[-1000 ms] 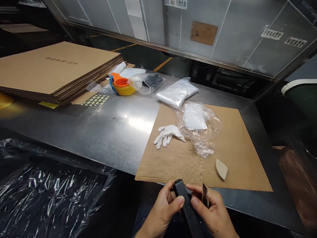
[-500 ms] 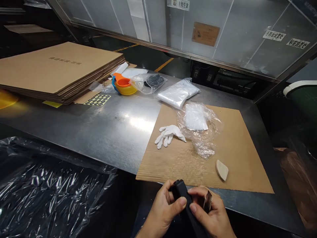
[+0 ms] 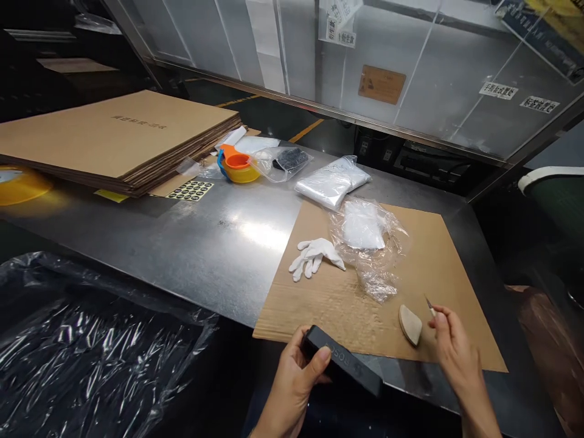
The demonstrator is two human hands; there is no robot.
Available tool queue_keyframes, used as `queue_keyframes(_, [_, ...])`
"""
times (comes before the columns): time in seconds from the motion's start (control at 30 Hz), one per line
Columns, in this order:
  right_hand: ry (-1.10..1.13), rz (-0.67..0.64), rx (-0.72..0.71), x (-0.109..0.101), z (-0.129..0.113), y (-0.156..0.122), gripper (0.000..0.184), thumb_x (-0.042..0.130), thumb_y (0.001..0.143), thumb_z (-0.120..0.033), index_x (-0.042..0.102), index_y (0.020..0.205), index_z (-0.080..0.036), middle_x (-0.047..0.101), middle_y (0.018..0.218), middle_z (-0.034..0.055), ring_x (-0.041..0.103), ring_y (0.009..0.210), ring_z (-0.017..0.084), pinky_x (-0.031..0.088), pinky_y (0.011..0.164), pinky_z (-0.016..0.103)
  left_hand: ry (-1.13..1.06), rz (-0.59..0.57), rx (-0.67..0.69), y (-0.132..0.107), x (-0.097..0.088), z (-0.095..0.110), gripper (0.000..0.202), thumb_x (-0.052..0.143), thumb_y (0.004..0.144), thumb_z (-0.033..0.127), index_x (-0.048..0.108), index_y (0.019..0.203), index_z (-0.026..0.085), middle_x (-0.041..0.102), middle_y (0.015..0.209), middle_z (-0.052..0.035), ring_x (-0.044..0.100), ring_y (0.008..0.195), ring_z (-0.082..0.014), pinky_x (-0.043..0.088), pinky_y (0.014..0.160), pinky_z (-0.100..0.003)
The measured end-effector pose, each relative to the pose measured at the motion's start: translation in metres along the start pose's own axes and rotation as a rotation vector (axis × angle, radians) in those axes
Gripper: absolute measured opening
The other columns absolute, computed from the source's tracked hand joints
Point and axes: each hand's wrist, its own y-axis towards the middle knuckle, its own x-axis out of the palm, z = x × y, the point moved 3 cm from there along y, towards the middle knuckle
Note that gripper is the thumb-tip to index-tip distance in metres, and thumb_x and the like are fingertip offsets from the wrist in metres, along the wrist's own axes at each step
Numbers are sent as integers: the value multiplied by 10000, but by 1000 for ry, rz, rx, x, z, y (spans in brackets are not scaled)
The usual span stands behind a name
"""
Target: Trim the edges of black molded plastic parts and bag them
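My left hand [image 3: 296, 380] grips one end of a long black bar-shaped device [image 3: 342, 360] with pale lettering, held level just over the near edge of the metal table [image 3: 191, 237]. My right hand [image 3: 454, 350] is apart from it, out to the right, pinching a small thin piece [image 3: 429, 305] between thumb and fingers, over a brown cardboard sheet [image 3: 438, 267]. A beige wedge-shaped pad [image 3: 409, 324] lies on the cardboard just left of that hand. A white glove [image 3: 314, 257] and a crumpled clear bag [image 3: 369, 243] lie farther up the sheet.
A stack of flat cardboard [image 3: 118, 137] fills the far left, with a sticker sheet [image 3: 190, 190], nested orange and yellow bowls [image 3: 238, 167] and clear packets [image 3: 331, 181] behind. Black plastic film [image 3: 91, 353] covers the near left. A clear panel wall [image 3: 410, 61] backs the table.
My right hand let go of the black device and swung right with the small piece. The left hand turned the device from end-on to lying level.
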Motion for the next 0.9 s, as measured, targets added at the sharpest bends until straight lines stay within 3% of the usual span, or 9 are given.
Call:
queue_keyframes(0.1, [-353,102,-29,-5,35,30,427,258,897,-428,576,1078,-207,607,946,120,580,840,296,443,694,398,-24,-3,42,0,0,0,320,722,688,402,549,820,168,582,791,-18,555,764,-174,482,632,-269])
queue_keyframes(0.23, [-441,130,-87,7,55,41,431,323,859,-354,632,1060,-134,567,808,153,540,838,338,430,754,451,-6,19,123,2,-1,-5,311,706,704,418,542,703,154,563,699,-5,518,706,-146,442,659,-251])
queue_keyframes(0.33, [-476,248,-120,11,47,29,503,311,863,-401,601,1133,-91,557,939,209,493,927,391,398,796,523,5,70,186,3,1,-7,311,722,682,422,565,692,153,568,676,0,514,693,-146,423,654,-241])
queue_keyframes(0.43, [-153,313,-156,12,19,2,589,338,857,-552,566,1166,-106,564,1010,196,514,925,366,405,797,504,-97,83,183,2,8,-7,309,749,650,412,597,717,152,607,707,-12,544,730,-160,436,708,-255])
queue_keyframes(0.47, [72,235,-157,16,7,-9,593,377,842,-589,549,1180,-133,579,998,164,544,868,315,430,769,449,-144,73,151,1,11,-8,318,749,648,419,604,744,153,623,732,-21,561,747,-170,447,722,-270])
queue_keyframes(0.57, [768,-186,-104,38,-34,-42,640,439,810,-645,422,1293,-225,581,1074,108,565,734,207,443,593,312,-245,31,18,-2,21,-15,384,742,641,463,593,826,161,653,816,-50,600,760,-196,490,687,-318])
queue_keyframes(0.63, [1027,-350,-50,49,-58,-56,646,500,803,-613,358,1325,-260,585,1086,88,561,669,166,432,532,274,-251,-23,-32,-5,25,-20,434,751,621,481,569,838,153,661,812,-63,609,719,-187,501,645,-315])
queue_keyframes(0.77, [1130,-430,100,59,-78,-60,525,555,837,-487,397,1299,-294,630,898,16,533,586,122,454,562,252,-208,-170,-25,-13,28,-27,490,776,588,482,535,836,136,670,764,-83,602,651,-148,484,631,-277])
queue_keyframes(0.9, [1119,-455,125,56,-81,-58,592,558,832,-491,369,1346,-267,622,775,10,523,544,138,443,505,258,-168,-226,8,-18,25,-28,482,760,608,482,530,868,148,660,783,-78,597,666,-154,474,641,-284])
